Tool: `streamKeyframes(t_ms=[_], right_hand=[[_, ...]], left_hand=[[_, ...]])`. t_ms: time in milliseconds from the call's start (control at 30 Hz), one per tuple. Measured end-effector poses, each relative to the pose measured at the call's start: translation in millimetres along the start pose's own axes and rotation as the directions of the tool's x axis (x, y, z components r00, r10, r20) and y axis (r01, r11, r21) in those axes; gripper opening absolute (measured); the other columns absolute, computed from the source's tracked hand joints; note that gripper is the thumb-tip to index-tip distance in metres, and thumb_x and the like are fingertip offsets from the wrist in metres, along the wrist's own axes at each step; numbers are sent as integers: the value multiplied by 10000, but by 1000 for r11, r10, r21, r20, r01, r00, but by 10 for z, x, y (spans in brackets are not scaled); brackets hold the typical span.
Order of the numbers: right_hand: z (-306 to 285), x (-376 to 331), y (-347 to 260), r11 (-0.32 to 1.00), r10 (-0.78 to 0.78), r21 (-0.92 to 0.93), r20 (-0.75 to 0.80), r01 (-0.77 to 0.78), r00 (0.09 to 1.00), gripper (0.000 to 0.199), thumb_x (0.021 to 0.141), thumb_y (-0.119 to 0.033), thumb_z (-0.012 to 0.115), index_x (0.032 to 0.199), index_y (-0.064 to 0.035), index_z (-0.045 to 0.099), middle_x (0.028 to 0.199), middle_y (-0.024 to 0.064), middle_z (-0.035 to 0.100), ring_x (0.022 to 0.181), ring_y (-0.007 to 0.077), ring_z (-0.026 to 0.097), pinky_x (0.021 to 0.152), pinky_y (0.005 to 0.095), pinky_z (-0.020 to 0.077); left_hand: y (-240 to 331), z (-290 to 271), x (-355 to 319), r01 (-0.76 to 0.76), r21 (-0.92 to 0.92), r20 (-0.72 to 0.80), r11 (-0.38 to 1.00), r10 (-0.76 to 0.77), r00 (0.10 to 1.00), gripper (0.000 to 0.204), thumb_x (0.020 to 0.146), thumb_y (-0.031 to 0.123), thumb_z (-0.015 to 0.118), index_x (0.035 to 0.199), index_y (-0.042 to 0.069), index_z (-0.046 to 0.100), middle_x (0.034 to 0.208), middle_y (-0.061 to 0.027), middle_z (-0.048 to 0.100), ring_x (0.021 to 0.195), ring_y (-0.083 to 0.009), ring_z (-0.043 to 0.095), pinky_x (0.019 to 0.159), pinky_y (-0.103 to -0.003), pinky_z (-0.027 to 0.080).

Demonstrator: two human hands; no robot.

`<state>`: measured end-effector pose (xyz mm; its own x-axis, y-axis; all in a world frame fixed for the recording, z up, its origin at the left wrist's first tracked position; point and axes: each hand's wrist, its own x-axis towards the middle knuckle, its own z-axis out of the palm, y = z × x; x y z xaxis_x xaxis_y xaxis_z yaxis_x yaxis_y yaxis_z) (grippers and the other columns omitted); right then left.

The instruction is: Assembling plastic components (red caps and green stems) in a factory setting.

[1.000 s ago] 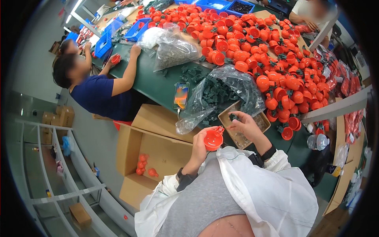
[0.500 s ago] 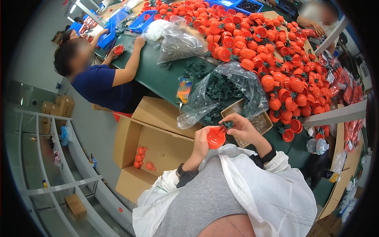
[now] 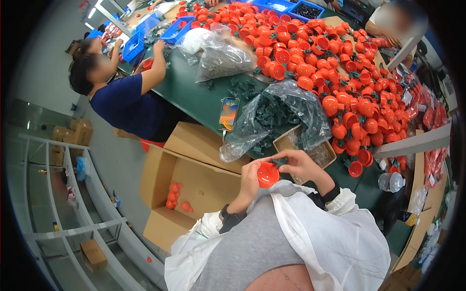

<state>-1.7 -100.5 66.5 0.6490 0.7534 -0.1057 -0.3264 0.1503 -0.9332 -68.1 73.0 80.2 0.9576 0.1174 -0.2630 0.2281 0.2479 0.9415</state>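
In front of my body, my left hand (image 3: 249,183) is closed round a red plastic cup-shaped part (image 3: 268,175), its open side facing me. The fingers of my right hand (image 3: 300,165) pinch a small dark green plastic clip (image 3: 278,162) at the cup's upper right edge. Clip and cup appear to touch; my fingers partly hide the join. Beyond my right hand is a small cardboard tray (image 3: 331,156) of tiny pieces. A clear plastic bag (image 3: 315,104) full of green clips lies just past it.
A big heap of red cups with green clips (image 3: 335,92) covers the table's right side. A phone (image 3: 228,114) lies on the green table (image 3: 189,97). An open carton (image 3: 213,186) with several red parts stands at left. Co-workers sit left and far right.
The green clip now sits lower and flatter against the cup's edge, with my right fingers stretched over it. The cup has tilted slightly. The co-worker at left has moved a hand farther away.
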Motion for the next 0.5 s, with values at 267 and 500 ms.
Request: streamKeyframes(t_ms=[267, 500], right_hand=[[116, -73, -167, 978, -77, -197, -20, 71, 997, 281, 790, -4, 594, 1068, 27, 566, 1029, 92, 575, 945, 148, 538, 806, 265, 427], [118, -33, -113, 981, -130, -147, -31, 124, 991, 295, 791, -41, 618, 1074, 25, 559, 1054, 92, 562, 967, 158, 538, 824, 285, 430]], left_hand=[[-50, -53, 21, 143, -228, 65, 963, -132, 989, 397, 854, 189, 291, 908, -98, 559, 774, -193, 607, 615, -247, 631, 506, -332, 548], [90, -42, -2, 46, -119, 51, 992, -40, 998, 349, 861, 155, 326, 902, -75, 586, 813, -119, 631, 734, -137, 600, 689, -243, 471]])
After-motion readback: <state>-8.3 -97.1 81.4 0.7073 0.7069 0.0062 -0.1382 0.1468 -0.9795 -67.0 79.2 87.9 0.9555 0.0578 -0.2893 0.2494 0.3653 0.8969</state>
